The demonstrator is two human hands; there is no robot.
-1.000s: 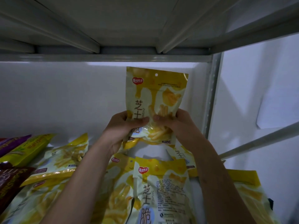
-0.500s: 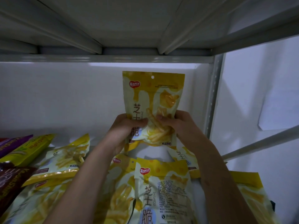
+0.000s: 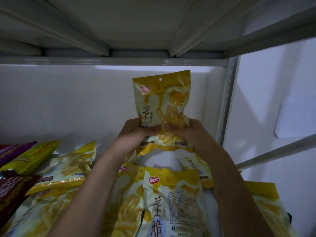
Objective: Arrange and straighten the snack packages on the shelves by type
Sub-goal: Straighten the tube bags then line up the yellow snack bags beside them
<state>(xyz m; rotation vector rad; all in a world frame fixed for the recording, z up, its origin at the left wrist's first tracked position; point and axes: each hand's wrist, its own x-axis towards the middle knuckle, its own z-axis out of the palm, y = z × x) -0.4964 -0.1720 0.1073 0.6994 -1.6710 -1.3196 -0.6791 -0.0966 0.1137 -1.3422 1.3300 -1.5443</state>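
Observation:
A yellow cheese-stick snack package (image 3: pixel 162 103) stands upright near the back right of the shelf, held between both hands. My left hand (image 3: pixel 135 135) grips its lower left side, thumb across the front. My right hand (image 3: pixel 189 134) grips its lower right side the same way. Below them several identical yellow packages (image 3: pixel 164 199) lie flat and overlapping on the shelf. At the far left lie a lime-green package (image 3: pixel 32 156), a purple one (image 3: pixel 12 151) and a dark brown one (image 3: pixel 12 194).
The white back wall (image 3: pixel 68 103) is just behind the held package. A grey perforated upright post (image 3: pixel 227 103) bounds the shelf on the right. The shelf above (image 3: pixel 119 31) hangs low overhead. A diagonal grey brace (image 3: pixel 277 151) crosses at the right.
The held package has tilted slightly, its top leaning right, and its foil has crumpled a little under my thumbs. Both hands stay at its lower part.

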